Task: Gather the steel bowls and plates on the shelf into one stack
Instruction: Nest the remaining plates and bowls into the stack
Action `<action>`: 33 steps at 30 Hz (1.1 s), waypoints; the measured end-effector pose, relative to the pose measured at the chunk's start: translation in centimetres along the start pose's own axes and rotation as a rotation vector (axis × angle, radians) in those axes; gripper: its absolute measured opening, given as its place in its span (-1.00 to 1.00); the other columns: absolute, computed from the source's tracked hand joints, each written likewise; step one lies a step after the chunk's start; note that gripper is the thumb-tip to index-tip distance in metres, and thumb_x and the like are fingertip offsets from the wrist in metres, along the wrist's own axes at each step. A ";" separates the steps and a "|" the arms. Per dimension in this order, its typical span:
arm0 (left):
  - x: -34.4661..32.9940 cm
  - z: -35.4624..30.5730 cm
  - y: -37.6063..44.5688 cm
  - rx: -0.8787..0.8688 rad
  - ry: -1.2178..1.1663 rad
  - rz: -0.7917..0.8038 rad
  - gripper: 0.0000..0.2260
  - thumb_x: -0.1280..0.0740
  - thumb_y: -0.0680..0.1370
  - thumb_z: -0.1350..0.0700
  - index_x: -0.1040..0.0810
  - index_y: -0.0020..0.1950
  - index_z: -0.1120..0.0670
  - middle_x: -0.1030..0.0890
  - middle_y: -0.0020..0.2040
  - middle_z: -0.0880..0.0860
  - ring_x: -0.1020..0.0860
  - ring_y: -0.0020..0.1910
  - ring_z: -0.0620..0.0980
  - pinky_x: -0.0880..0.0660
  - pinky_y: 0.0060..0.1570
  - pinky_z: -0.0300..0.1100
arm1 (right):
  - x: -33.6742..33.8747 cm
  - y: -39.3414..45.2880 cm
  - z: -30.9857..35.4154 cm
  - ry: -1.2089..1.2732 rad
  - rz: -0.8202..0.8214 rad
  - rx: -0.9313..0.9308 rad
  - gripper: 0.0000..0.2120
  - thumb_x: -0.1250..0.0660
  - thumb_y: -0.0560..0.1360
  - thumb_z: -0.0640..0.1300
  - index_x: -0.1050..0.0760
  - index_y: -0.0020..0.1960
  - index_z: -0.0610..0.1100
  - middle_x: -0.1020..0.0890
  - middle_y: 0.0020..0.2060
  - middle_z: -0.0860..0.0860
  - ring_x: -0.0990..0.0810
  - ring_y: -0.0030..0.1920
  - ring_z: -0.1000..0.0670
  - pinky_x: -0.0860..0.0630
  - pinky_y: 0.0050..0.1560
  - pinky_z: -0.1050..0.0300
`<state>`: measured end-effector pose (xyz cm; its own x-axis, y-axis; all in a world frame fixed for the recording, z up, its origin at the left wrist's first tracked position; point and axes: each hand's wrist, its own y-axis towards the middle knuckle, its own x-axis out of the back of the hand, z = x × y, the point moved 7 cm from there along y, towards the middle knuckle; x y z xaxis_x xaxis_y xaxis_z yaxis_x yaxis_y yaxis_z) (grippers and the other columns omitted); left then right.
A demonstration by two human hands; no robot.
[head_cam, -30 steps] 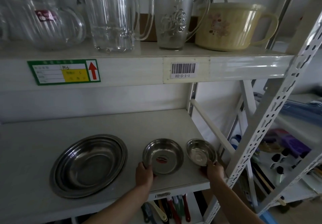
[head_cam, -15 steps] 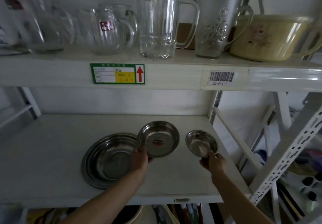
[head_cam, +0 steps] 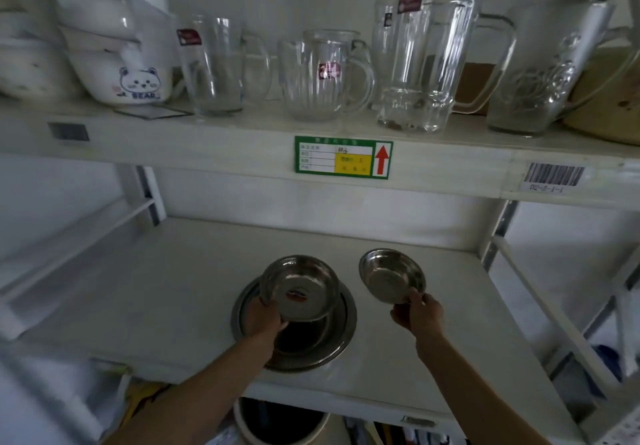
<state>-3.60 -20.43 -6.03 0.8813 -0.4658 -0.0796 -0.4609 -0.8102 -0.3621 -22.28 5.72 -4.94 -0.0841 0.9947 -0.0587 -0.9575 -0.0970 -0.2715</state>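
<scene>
The left hand [head_cam: 265, 316] grips the near-left rim of the mid bowl [head_cam: 300, 287], fingers curled under it, and holds it tilted above the plate [head_cam: 341, 327], the landmark here. The plate lies flat on the shelf [head_cam: 156, 292], near its front edge. Held over the plate's centre, the mid bowl appears set to be lowered into it, as the widest piece makes the natural base of a stack. The right hand [head_cam: 417, 315] pinches the near rim of the small bowl [head_cam: 393, 276], which is lifted and tilted just right of the plate, apart from the mid bowl; it probably waits its turn to nest last. Whether the plate is one piece or several nested cannot be told. Above the plate, an upper shelf carries glass mugs [head_cam: 325, 76] and a bear bowl [head_cam: 133, 74], with a green label [head_cam: 343, 159] on its front edge. Nothing stands between either bowl and the plate; the left forearm crosses the plate's near-left rim.
</scene>
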 end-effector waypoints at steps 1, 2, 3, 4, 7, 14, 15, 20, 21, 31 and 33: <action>0.4 0.1 0.2 0.019 0.008 -0.001 -0.92 -0.23 0.59 0.22 -0.50 -0.04 0.18 -0.52 0.02 0.15 -0.50 -0.14 0.14 -0.54 -0.14 0.02 | -0.8 -0.1 0.0 -0.010 0.017 -0.002 -0.80 -0.24 0.58 -0.17 -0.51 0.04 -0.31 -0.59 -0.19 -0.28 -0.59 -0.36 -0.15 -0.63 -0.43 0.16; 0.9 0.0 0.3 0.035 0.029 -0.001 -0.92 -0.25 0.58 0.22 -0.51 0.02 0.20 -0.53 0.04 0.17 -0.50 -0.07 0.18 -0.56 -0.08 0.07 | -1.7 -0.2 -0.1 -0.014 0.034 -0.001 -0.80 -0.25 0.57 -0.17 -0.52 0.03 -0.32 -0.60 -0.20 -0.27 -0.59 -0.38 -0.15 -0.64 -0.37 0.11; 1.3 0.0 0.5 0.040 0.048 0.002 -0.89 -0.27 0.57 0.21 -0.52 0.08 0.19 -0.55 0.07 0.18 -0.50 -0.04 0.18 -0.58 -0.05 0.08 | -2.5 -0.4 -0.1 -0.010 0.052 -0.002 -0.80 -0.25 0.57 -0.17 -0.52 0.02 -0.32 -0.59 -0.21 -0.28 -0.59 -0.39 -0.15 -0.64 -0.30 0.05; 1.5 0.0 0.7 0.041 0.068 0.014 -0.87 -0.29 0.56 0.21 -0.52 0.10 0.17 -0.55 0.08 0.18 -0.51 -0.03 0.18 -0.59 -0.07 0.07 | -3.3 -0.5 -0.2 -0.008 0.070 -0.004 -0.80 -0.26 0.56 -0.17 -0.52 0.00 -0.33 -0.59 -0.23 -0.28 -0.59 -0.40 -0.16 -0.64 -0.24 -0.01; 2.1 0.1 1.2 0.049 0.118 0.030 -0.73 -0.30 0.55 0.21 -0.47 0.25 0.19 -0.51 0.13 0.16 -0.50 0.00 0.17 -0.59 -0.20 0.01 | -5.6 -1.0 -0.3 -0.050 0.119 0.005 -0.77 -0.25 0.57 -0.16 -0.54 -0.04 -0.34 -0.59 -0.27 -0.26 -0.58 -0.37 -0.17 -0.63 -0.17 -0.10; 2.8 0.1 2.0 0.052 0.304 0.035 -0.84 -0.32 0.53 0.24 -0.43 0.08 0.21 -0.48 0.07 0.18 -0.51 -0.05 0.15 -0.63 -0.36 -0.05 | -10.2 -1.9 -1.9 -0.254 0.236 -0.002 -0.70 -0.28 0.57 -0.03 -0.57 -0.13 -0.27 -0.64 -0.28 -0.24 -0.66 -0.31 -0.21 -0.68 -0.23 -0.12; 2.8 0.1 2.3 0.037 0.336 0.034 -0.84 -0.32 0.54 0.22 -0.43 0.07 0.23 -0.50 0.08 0.21 -0.53 -0.06 0.15 -0.62 -0.43 -0.08 | -10.7 -2.1 -2.1 -0.286 0.254 -0.013 -0.69 -0.28 0.57 -0.03 -0.57 -0.13 -0.28 -0.63 -0.26 -0.24 -0.66 -0.28 -0.22 -0.67 -0.20 -0.15; 3.0 0.0 2.7 0.023 0.510 0.066 -0.75 -0.33 0.53 0.16 -0.46 0.10 0.31 -0.56 0.01 0.27 -0.62 -0.14 0.23 -0.64 -0.19 0.14 | -13.4 -2.6 -4.0 -0.408 0.308 -0.047 -0.64 -0.27 0.57 0.00 -0.55 0.10 -0.31 -0.65 -0.05 -0.31 -0.68 -0.18 -0.26 -0.66 -0.37 -0.04; 3.1 0.0 2.8 0.023 0.530 0.076 -0.75 -0.33 0.54 0.16 -0.45 0.10 0.32 -0.57 0.02 0.28 -0.63 -0.12 0.25 -0.64 -0.16 0.15 | -13.8 -2.8 -4.2 -0.437 0.318 -0.056 -0.65 -0.26 0.57 0.00 -0.55 0.11 -0.30 -0.64 -0.03 -0.32 -0.68 -0.17 -0.27 -0.67 -0.32 -0.10; 3.9 -0.7 3.8 0.033 0.771 0.175 -0.70 -0.32 0.46 0.30 -0.48 0.20 0.24 -0.54 0.25 0.22 -0.61 0.01 0.12 -0.64 -0.14 -0.08 | -15.2 -4.0 -5.3 -0.754 0.376 -0.115 -0.63 -0.17 0.61 -0.05 -0.48 0.16 -0.36 -0.61 -0.34 -0.21 -0.57 -0.58 -0.04 -0.52 -0.56 0.18; 4.2 -0.7 4.1 0.025 0.839 0.190 -0.72 -0.35 0.43 0.31 -0.53 0.14 0.25 -0.60 0.19 0.20 -0.64 0.03 0.12 -0.61 -0.07 -0.13 | -15.3 -4.3 -5.1 -0.817 0.388 -0.103 -0.66 -0.15 0.62 -0.06 -0.48 0.07 -0.34 -0.58 -0.41 -0.16 -0.49 -0.70 0.04 -0.43 -0.60 0.26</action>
<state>-1.88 -25.96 -7.17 0.4165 -0.7092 0.5688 -0.5816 -0.6887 -0.4329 -15.46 -9.23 -7.81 -0.6026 0.6013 0.5247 -0.7949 -0.3937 -0.4617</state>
